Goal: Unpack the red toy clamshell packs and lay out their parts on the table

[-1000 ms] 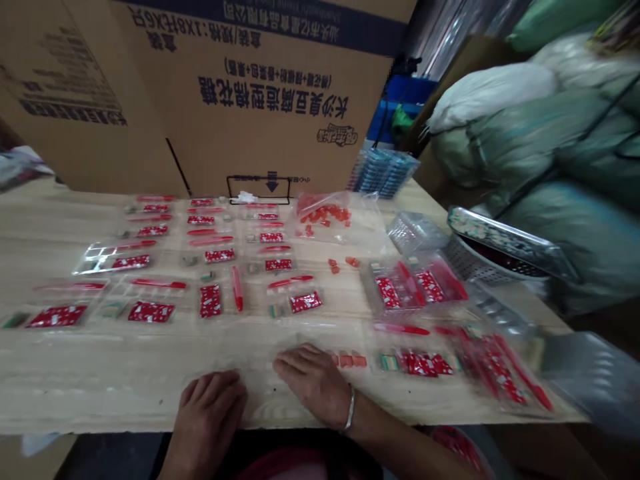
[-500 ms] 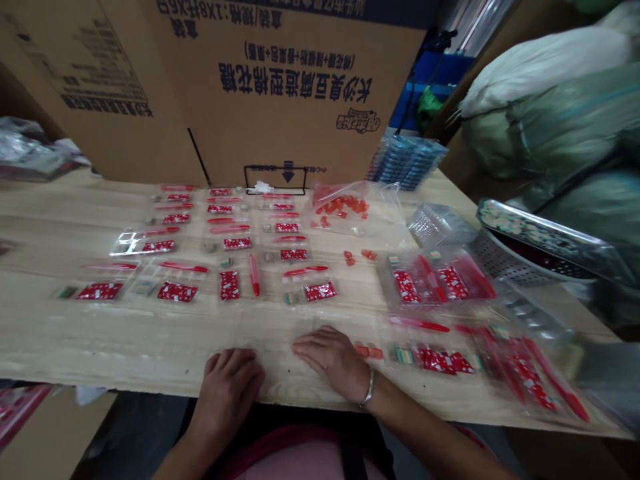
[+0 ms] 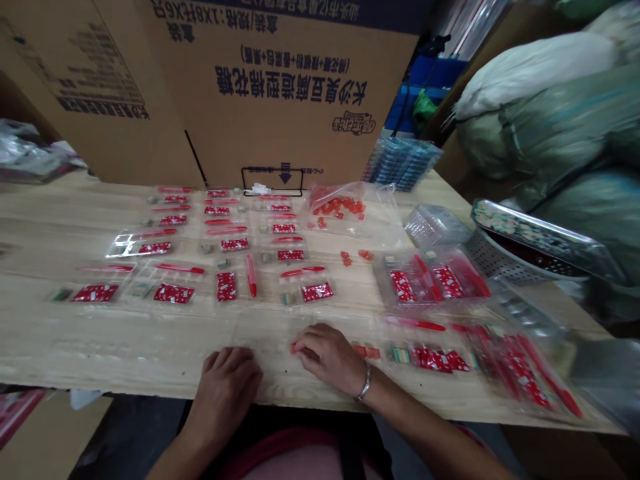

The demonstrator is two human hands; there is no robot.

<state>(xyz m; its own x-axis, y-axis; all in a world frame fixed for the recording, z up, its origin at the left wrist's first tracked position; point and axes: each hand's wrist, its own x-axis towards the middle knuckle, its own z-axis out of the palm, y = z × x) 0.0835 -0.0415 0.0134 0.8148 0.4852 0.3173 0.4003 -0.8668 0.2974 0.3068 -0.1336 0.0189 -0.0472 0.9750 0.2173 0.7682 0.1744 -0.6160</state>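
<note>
Noting R hand (image 3: 327, 357) curled, fingertips (image 3: 300, 348) bunched at small red pc (image 3: 293, 347) on wooden tbl (image 3: 90, 347); we can't confirm a pinch. L hand (image 3: 225, 393) lies loosely curled nearby, holding nothing visible. We log red-printed sachets (image 3: 173, 293) & red sticks (image 3: 180, 269) in rows ahead.

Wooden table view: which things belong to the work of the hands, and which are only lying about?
Work: left hand, right hand, clear plastic bag, red printed sachets, bagged red cubes.
Lying about: cardboard carton, green sacks, perforated basket.
</note>
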